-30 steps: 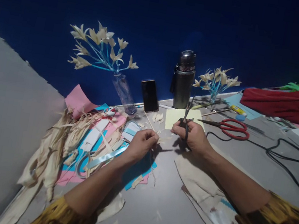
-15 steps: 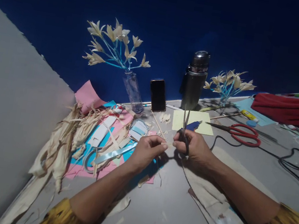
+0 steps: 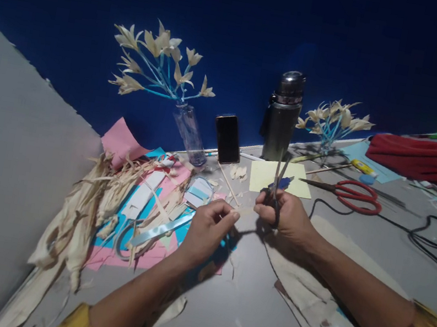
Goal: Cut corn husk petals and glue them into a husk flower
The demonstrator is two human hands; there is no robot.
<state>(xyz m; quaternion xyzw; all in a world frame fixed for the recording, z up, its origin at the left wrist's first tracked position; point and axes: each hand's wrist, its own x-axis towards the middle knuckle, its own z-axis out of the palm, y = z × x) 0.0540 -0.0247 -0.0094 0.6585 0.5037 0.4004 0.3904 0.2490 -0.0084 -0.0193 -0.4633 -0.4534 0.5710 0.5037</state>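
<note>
My left hand [image 3: 207,228] is closed in a pinch on a thin pale husk strip [image 3: 244,211] that runs across to my right hand. My right hand [image 3: 283,216] is wrapped round the dark handles of a small pair of scissors [image 3: 277,187], whose blades point up and away over a yellow paper sheet [image 3: 267,174]. Both hands hover just above the grey table [image 3: 237,300], a few centimetres apart.
A heap of dried corn husks [image 3: 79,218] and pink and blue paper lies at left. Behind stand a vase of husk flowers [image 3: 190,131], a phone [image 3: 227,138], a steel flask [image 3: 282,118] and a smaller bouquet [image 3: 334,121]. Red scissors [image 3: 348,191], a black cable [image 3: 431,244] and red cloth [image 3: 429,157] lie at right.
My hands have drawn closer together, the left one rising toward the scissors with the strip. The view has shifted slightly, moving the table's things to the right.
</note>
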